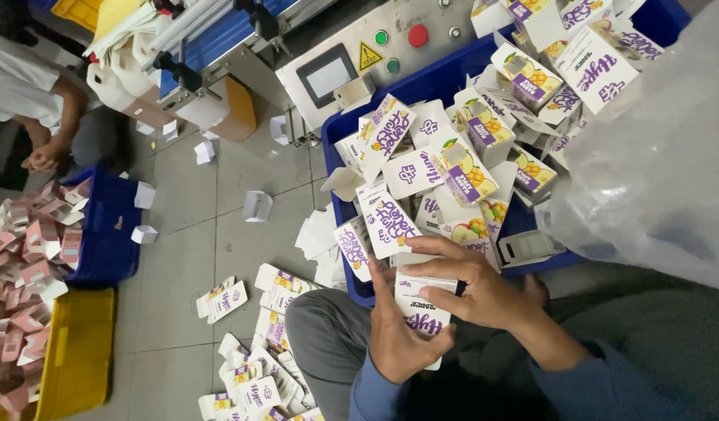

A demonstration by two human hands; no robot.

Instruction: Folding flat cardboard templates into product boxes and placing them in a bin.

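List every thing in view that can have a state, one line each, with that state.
left hand: closed around the small carton from below.
right hand: fingers on top of the same carton.
small carton: held in both hands, top flap open.
blue crate: heaped full of white and purple cartons.
loose cartons: scattered on the floor, some flat.
pink cartons: piled at the left.
yellow crate: on the floor beside the pink pile.

White carton (422, 308) with purple lettering, held between the left hand (398, 335) and right hand (476, 288). Blue crate (340, 156) filled with white cartons (468, 156) bearing purple panels and yellow fruit pictures. Yellow bin (79, 351) and pink-and-white cartons (24, 257) at the left. Grey floor tiles (180, 273). Red and green buttons (398, 39) on a grey machine panel.
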